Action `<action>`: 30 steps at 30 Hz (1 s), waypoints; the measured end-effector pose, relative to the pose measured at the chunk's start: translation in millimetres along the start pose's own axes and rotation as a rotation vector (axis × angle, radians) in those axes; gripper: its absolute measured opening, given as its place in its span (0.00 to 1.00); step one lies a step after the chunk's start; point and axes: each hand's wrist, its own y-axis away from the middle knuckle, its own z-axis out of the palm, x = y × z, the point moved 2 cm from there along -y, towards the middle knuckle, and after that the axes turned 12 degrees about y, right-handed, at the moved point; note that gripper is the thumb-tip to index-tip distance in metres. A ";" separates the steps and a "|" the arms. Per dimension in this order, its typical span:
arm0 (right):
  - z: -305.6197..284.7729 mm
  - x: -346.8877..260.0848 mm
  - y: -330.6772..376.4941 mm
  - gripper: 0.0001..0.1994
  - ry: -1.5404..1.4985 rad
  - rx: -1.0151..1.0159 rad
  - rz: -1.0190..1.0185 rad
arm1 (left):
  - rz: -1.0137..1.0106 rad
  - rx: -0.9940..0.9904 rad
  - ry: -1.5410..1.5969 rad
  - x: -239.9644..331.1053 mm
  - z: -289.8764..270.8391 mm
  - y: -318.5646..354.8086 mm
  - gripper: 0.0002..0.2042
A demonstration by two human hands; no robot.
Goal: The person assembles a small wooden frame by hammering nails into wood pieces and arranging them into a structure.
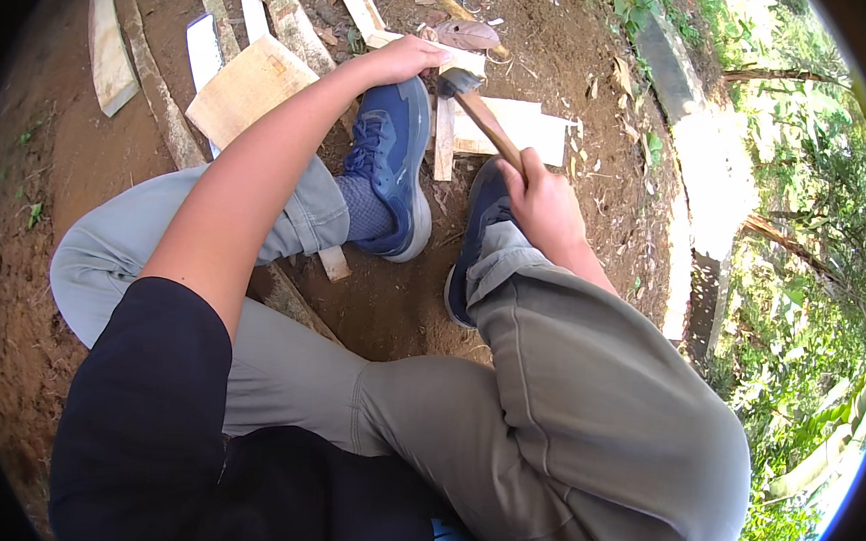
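Observation:
My right hand (548, 206) is closed around the wooden handle of a hammer (491, 127). The dark hammer head hangs beside a pale strip of wood (463, 58). At the other end of that strip is my left hand (404, 60), its fingers drawn together over the wood close to the hammer head; what they pinch is too small to make out. A narrow upright-looking wood piece (444, 144) runs below the hammer head, and a wide pale board (526, 132) lies to its right. My blue shoes (392, 159) stand either side of the narrow piece.
A broad sawn board (250, 91) lies left of my left forearm, with several long slats (152, 75) beyond it. At the far side are a wooden stick (451, 2) and a brownish rounded object (467, 36). A concrete edge (669, 67) and greenery border the dirt on the right.

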 end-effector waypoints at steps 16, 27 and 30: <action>9.7 20.2 28.3 0.18 0.060 -0.093 0.095 | -0.041 -0.032 0.054 36.2 21.5 -1.7 0.25; -5.6 10.2 16.8 0.16 0.104 -0.152 0.126 | 0.022 0.015 -0.054 44.0 13.2 1.2 0.24; -21.5 -0.3 17.7 0.17 0.070 -0.141 0.069 | 0.036 0.051 -0.051 19.9 15.2 9.0 0.23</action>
